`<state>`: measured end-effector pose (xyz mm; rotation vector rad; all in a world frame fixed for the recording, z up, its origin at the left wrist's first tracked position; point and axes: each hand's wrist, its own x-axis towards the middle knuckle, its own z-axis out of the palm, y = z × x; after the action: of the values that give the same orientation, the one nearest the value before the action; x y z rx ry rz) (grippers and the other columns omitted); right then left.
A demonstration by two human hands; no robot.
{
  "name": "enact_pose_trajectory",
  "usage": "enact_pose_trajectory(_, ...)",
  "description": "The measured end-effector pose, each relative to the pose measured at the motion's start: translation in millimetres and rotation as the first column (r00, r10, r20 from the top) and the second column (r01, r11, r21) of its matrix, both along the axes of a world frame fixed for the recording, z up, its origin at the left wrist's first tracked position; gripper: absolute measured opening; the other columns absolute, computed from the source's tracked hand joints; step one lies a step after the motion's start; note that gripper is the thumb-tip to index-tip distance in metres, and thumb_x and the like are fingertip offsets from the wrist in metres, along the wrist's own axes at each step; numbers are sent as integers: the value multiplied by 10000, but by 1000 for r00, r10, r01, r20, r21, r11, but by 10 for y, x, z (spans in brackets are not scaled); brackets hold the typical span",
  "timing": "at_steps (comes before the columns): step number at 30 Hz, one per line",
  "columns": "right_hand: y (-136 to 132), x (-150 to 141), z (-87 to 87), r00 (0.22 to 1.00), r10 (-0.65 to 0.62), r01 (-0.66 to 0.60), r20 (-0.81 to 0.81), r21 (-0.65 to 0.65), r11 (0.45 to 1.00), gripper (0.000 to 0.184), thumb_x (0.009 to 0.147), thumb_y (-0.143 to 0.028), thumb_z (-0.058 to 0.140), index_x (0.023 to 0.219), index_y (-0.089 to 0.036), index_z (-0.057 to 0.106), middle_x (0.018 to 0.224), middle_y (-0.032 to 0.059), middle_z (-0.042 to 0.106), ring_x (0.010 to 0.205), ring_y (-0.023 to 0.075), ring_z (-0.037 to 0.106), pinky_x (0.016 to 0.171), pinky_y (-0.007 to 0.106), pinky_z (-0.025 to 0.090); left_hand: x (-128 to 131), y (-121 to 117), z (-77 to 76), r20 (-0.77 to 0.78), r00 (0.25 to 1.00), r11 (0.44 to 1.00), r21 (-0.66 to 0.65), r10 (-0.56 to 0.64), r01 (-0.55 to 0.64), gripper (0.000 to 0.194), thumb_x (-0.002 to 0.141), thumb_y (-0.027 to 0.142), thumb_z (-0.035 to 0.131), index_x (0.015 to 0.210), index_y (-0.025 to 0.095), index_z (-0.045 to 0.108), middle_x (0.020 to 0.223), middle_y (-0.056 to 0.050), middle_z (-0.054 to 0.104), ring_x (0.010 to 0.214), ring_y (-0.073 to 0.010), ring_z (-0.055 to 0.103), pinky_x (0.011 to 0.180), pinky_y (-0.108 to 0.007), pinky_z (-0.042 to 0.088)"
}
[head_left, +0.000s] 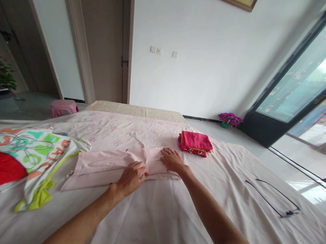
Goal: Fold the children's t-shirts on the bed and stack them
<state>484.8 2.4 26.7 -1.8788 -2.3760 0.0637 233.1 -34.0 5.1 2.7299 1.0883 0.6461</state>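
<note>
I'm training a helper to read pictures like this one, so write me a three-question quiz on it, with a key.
1. True or false: the right hand rests on the pink garment.
2. Which of these lies on the sheet, to the right of the red stack?
A) the printed shirt
B) the glasses
C) the potted flowers
3. Fill in the colour: the stool on the floor is ____.

Key: 1. True; 2. B; 3. pink
</note>
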Motion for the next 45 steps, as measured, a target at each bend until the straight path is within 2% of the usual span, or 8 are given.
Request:
enact_pose_trajectory(7, 52, 4, 25, 995, -97, 99, -25, 108, 989, 440, 1037, -349, 286, 1360, -229, 558, 1440, 79, 539, 1425, 245, 348, 1151, 455, 272, -150, 20, 46, 94, 991, 991, -84, -96, 104, 237, 832, 95, 554, 957, 234, 700, 908, -19, 657, 920, -172, 598, 854, -288, 450)
enact_pose_trajectory(11, -49, -201, -78, 994, 105, -98, -24, 191, 977, 499, 1018, -381, 367, 1469, -178, 434, 1518, 120, 438, 1442, 258, 323, 1168, 452, 274, -291, 32, 47, 209, 978, 996, -89, 2, 17, 252, 868, 107, 494, 1013, 219, 668, 973, -36, 655, 930, -156, 612, 858, -268, 464)
enact_pose_trajectory(16, -155, -210, -329, 968, 251, -250, 12, 166, 954, 503, 1006, -348, 415, 1461, -134, 441, 1504, 164, 441, 1417, 274, 365, 1176, 463, 283, -1020, 114, 84, 44, 984, 985, -45, 172, -170, 326, 759, 58, 524, 998, 222, 675, 1033, -53, 664, 1035, -207, 590, 936, -332, 437)
enact_pose_trajectory(22, -292, -353, -63, 940, 322, -309, -112, 113, 944, 455, 971, -431, 501, 1377, -230, 538, 1404, 89, 560, 1290, 252, 506, 1099, 418, 378, -1843, 229, 139, -215, 923, 939, -59, 319, -339, 465, 691, 30, 514, 1076, 238, 670, 1140, -51, 657, 1103, -222, 583, 974, -342, 413)
enact_pose_trajectory(27, -479, -532, 136, 920, 375, -366, -111, 97, 926, 474, 871, -409, 659, 1316, -264, 588, 1329, 68, 617, 1206, 260, 560, 1049, 407, 404, -1896, 272, 185, -281, 890, 933, 77, 358, -351, 284, 780, 53, 501, 947, 212, 667, 1033, -76, 674, 1036, -240, 596, 978, -377, 410)
enact_pose_trajectory(32, -475, -564, 72, 910, 403, -392, -95, 114, 913, 291, 997, -239, 437, 1167, -221, 672, 1197, 69, 685, 1094, 200, 619, 981, 331, 436, -1890, 430, 382, -206, 818, 838, 247, 537, -487, 270, 873, 109, 413, 967, 188, 654, 1002, -108, 677, 998, -265, 599, 786, -345, 459)
enact_pose_trajectory(39, -548, -559, 16, 924, 376, -362, -69, 159, 919, 239, 988, -276, 495, 1115, -218, 689, 1115, 65, 685, 1013, 194, 602, 903, 306, 442, -2165, 522, 183, -133, 878, 872, -119, 461, -476, 332, 834, 104, 414, 1010, 231, 666, 1057, -41, 728, 982, -180, 660, 868, -260, 459)
enact_pose_trajectory(45, -537, -630, 142, 955, 296, -295, 10, 140, 945, 265, 1004, -248, 452, 939, -197, 704, 925, 67, 663, 892, 188, 583, 829, 304, 416, -2196, 565, 85, 28, 881, 880, -76, 471, -468, 384, 848, 139, 372, 1060, 204, 686, 1147, -71, 716, 1112, -192, 627, 995, -304, 445)
